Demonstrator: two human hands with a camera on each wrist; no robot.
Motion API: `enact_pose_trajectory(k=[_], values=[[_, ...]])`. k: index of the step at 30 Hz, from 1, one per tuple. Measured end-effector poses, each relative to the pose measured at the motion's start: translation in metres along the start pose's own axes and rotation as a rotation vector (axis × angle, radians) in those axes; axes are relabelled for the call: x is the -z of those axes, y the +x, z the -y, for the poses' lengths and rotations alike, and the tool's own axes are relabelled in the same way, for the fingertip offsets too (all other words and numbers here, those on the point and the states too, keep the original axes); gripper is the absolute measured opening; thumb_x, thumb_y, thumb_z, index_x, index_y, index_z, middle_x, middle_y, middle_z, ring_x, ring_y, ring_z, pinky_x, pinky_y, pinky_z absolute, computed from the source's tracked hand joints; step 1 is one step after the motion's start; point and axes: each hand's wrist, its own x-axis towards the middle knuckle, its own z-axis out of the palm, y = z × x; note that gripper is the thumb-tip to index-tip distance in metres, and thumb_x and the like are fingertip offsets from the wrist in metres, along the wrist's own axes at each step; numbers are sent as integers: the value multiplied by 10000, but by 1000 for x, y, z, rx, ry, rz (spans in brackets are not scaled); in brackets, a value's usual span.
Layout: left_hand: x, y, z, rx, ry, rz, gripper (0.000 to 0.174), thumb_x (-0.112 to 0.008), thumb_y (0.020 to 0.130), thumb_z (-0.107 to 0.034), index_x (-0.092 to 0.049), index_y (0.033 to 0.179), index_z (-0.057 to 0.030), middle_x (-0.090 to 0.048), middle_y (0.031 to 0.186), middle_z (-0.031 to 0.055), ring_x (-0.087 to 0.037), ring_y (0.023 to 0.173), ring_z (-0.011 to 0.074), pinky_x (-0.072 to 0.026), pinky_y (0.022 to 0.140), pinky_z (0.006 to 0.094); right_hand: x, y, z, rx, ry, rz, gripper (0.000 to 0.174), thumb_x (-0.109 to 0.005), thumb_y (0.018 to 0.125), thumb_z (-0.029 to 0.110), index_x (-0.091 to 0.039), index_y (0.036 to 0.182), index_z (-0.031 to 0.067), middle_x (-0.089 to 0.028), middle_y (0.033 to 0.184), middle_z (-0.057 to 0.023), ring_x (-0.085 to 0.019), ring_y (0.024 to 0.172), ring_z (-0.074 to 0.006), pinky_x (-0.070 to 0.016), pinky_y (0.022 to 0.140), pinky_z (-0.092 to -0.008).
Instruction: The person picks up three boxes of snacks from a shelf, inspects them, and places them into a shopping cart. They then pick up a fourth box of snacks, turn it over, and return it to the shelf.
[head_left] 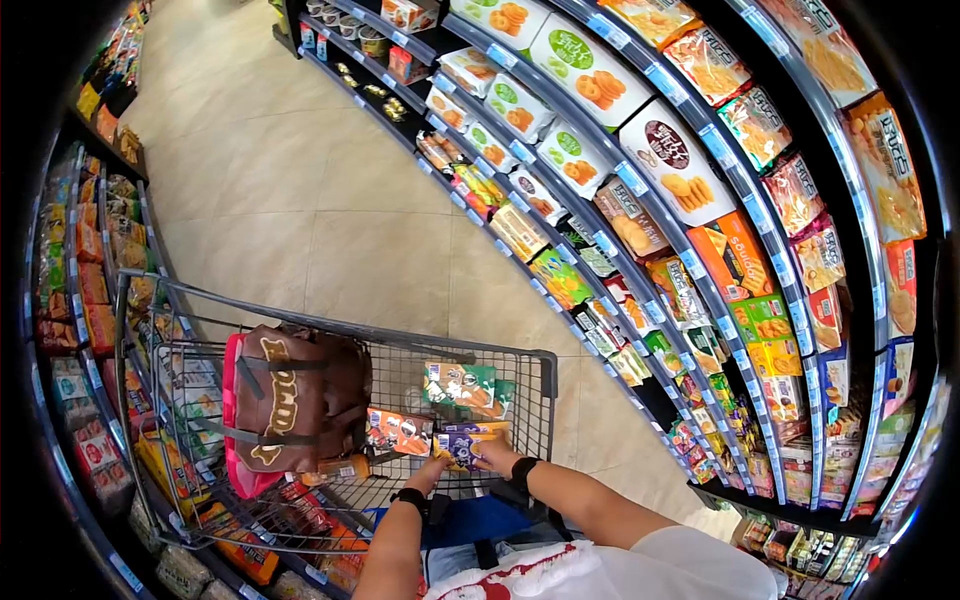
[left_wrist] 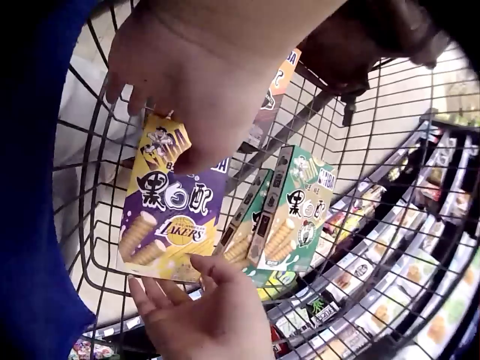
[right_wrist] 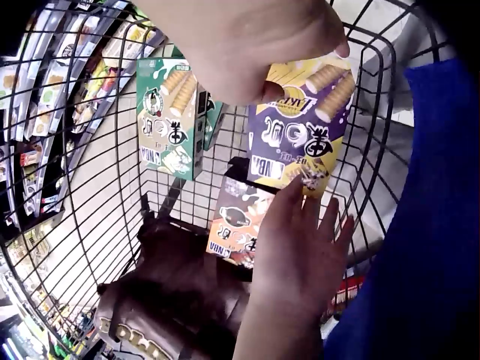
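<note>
A purple-and-yellow biscuit-stick box with a Lakers logo lies face up in the shopping cart, between my two hands. My left hand is at one end, its thumb over the box face and its other fingers spread past the edge. At the opposite end is my right hand, thumb at the edge and fingers loosely straight. Beside the purple box sits an orange-and-brown box. Two green boxes of the same kind lie toward the cart's far side, one partly covering the other.
A brown bag with gold lettering and a pink edge fills much of the cart's left side. Shelves of packaged snacks run along the right, and more shelves stand at the left. Tiled floor stretches ahead.
</note>
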Motion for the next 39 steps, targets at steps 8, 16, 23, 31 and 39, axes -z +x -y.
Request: enact_pose_trajectory(k=[8,16,23,31,39], values=[[20,3,-12,-11,158,-189,486,-529,878,-433,-580,1159,-40,-578,901,34,-498,774,215,-419,733,355,21,-3,21,316,-623,147,741,-579,793,269,-263,1397,-21,-582,1113,-207,-632,938,-271,-535,740,-368],[23,-68,-37,-601,-53,-603,507,-602,831,-415,-601,1046,44,-648,981,201,-612,970,279,-465,830,372,52,-114,64,731,-70,323,425,-525,833,82,-497,1256,45,-609,996,-148,-619,861,-197,-510,707,-303],[-51,-238,-29,-1116,-775,-547,334,-533,917,-92,-495,1248,-62,-597,1022,27,-571,867,84,-479,685,215,106,-255,69,737,11,770,383,-581,909,133,-492,1280,114,-640,968,-88,-650,764,-141,-539,667,-280],[-99,-318,63,-1070,-1012,-610,294,-536,920,-172,-513,1185,-47,-627,990,63,-647,760,123,-540,627,252,114,-358,26,679,-283,1251,359,-513,960,184,-463,1310,123,-642,832,-122,-659,601,-183,-544,533,-271],[-138,-350,163,-1194,-1231,-665,283,-480,939,-190,-524,1141,2,-629,1041,123,-639,939,207,-525,807,325,96,-400,-33,584,-528,1616,381,-351,1005,247,-422,1330,60,-640,881,-159,-669,695,-223,-570,596,-327]])
